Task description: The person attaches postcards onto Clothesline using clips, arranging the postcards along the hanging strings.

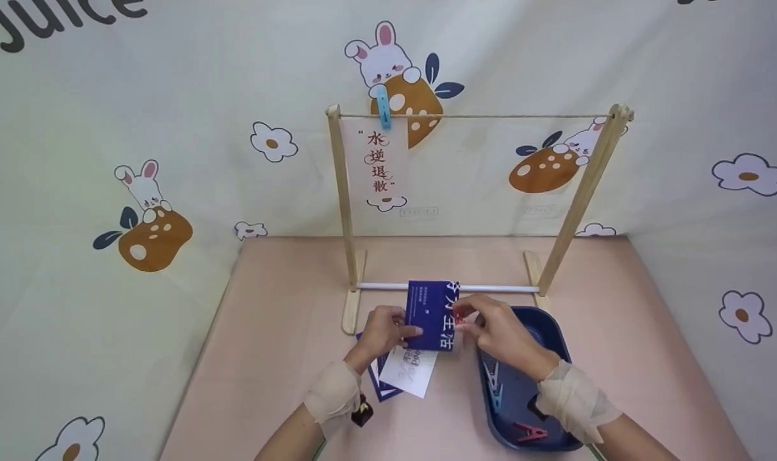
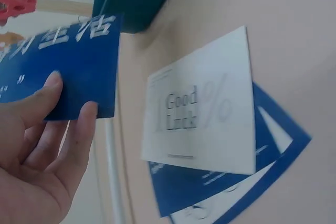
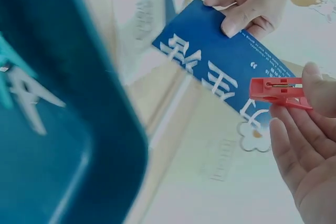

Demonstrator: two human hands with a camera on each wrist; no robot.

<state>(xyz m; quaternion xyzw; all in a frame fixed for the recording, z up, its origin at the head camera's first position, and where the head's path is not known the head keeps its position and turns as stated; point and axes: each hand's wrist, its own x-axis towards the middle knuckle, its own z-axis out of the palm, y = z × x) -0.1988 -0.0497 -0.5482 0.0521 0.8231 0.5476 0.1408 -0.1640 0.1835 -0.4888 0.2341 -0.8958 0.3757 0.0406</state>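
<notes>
Pink table, bunny-print walls. Left hand pinches blue card by its edge; three more cards just below its fingers. Right hand pinches red peg against the card. One rack, one hung card with one blue peg; tray under right wrist, three pegs.

The head view looks forward and down over the table from some distance. The left wrist view looks very close from below the left hand. The right wrist view looks close, upward. All three share the blue card.
</notes>
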